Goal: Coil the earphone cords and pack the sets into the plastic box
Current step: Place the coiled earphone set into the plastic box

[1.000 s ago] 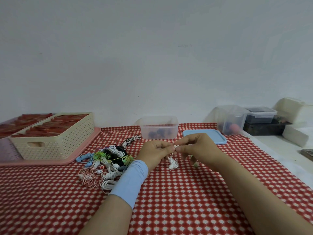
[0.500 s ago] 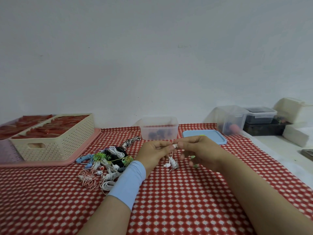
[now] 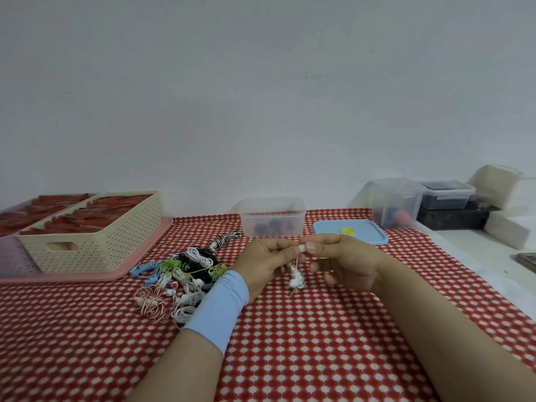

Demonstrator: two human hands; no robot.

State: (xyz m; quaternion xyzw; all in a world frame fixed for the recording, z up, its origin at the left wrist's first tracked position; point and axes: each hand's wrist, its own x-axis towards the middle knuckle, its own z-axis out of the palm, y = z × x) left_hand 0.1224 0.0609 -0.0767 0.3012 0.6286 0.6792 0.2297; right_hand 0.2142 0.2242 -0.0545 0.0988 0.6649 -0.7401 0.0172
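Pinching the white earphone set between both hands, we hold it over the middle of the table. Our left hand has its fingers curled in, thumb and fingertips closed on the cord. Our right hand meets it tip to tip, thumb and forefinger nipping a small white wrap of cord while the other fingers curl loosely below. The buds and the rest of the cord hang in a little bunch under the pinch; whether they touch the cloth we cannot tell.

Just behind our hands, toward the table's far edge, stands the plastic box, clear and open-topped, with a few dark sets on its bottom. A blue lid with a yellow spot lies flat just right of it. Nearer the far right corner, a second clear box holds dark and reddish things too blurred to name. Beside it a lidded tub with dark contents sits on a black block. At the far left, a cream lattice basket full of flat red pieces rests on a pink tray.

Between that tray and our left wrist lies a pile of loose earphones in white, green, blue, black and pink. A black-and-white striped set lies apart, toward the plastic box. A red cloth with white dots covers the table, and a plain white wall rises behind.
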